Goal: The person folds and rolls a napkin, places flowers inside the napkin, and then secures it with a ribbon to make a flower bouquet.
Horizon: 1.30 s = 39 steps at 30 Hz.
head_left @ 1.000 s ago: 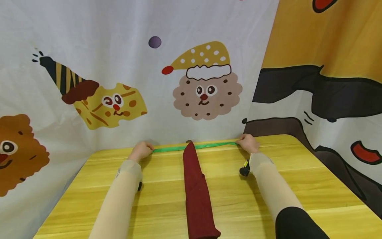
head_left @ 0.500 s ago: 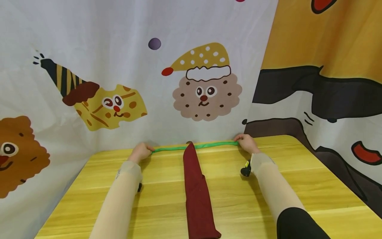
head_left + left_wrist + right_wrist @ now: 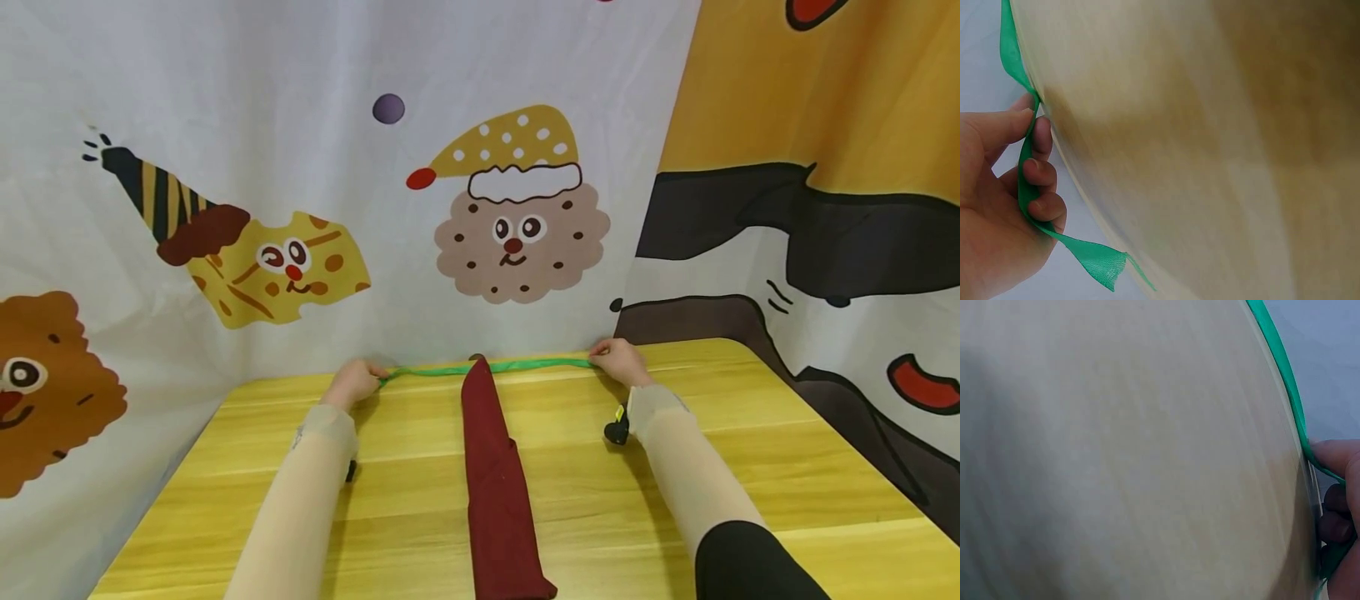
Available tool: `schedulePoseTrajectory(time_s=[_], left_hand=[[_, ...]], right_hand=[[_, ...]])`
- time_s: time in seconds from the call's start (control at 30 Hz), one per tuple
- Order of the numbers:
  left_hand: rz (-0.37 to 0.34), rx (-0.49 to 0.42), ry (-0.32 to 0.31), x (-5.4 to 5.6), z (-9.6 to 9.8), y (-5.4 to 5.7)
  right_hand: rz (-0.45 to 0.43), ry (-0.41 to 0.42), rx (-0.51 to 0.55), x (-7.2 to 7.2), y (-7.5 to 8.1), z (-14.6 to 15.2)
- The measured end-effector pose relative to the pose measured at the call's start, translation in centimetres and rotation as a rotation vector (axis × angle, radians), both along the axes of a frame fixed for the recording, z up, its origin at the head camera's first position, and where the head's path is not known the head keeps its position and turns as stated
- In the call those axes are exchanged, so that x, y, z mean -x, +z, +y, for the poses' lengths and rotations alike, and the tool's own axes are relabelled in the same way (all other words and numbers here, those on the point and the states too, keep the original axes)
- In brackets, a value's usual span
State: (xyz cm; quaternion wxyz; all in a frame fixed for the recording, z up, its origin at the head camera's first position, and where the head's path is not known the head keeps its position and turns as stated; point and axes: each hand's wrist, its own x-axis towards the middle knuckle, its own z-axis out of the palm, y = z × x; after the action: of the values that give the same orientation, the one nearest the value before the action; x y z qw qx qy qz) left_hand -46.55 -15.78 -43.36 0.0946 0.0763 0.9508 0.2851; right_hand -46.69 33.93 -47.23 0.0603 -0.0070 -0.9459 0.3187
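Head view: outstretched hands, well apart, pinch green ribbon

could read no text, label, brand, number or sign in the head or either wrist view.

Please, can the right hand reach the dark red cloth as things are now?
Probably yes: no obstacle shows across the table between the right hand and the cloth, but that hand holds the green ribbon and may need to release it.
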Motion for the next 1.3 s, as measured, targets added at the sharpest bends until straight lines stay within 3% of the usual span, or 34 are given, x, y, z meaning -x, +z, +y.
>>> schedulePoseTrajectory(time_s=[0.5,0.7,0.93,1.3], left_hand=[[-0.002,0.064,0.002,-0.7,-0.3,0.6],[0.040,0.127,0.004,-1.1,-1.3,0.6],[0.047,0.128,0.014,-1.3,-1.2,0.5],[0.061,0.116,-0.047,-1.2,-1.0,-0.2]], right_hand=[[-0.029,-0.033,-0.059,-0.9,0.5,-0.2],[-0.018,-0.029,-0.066,-1.3,0.2,-0.9],[0.000,-0.022,-0.112,-1.2,0.0,-1.0],[0.043,-0.045,-0.162,-1.9,-0.4,0.5]])
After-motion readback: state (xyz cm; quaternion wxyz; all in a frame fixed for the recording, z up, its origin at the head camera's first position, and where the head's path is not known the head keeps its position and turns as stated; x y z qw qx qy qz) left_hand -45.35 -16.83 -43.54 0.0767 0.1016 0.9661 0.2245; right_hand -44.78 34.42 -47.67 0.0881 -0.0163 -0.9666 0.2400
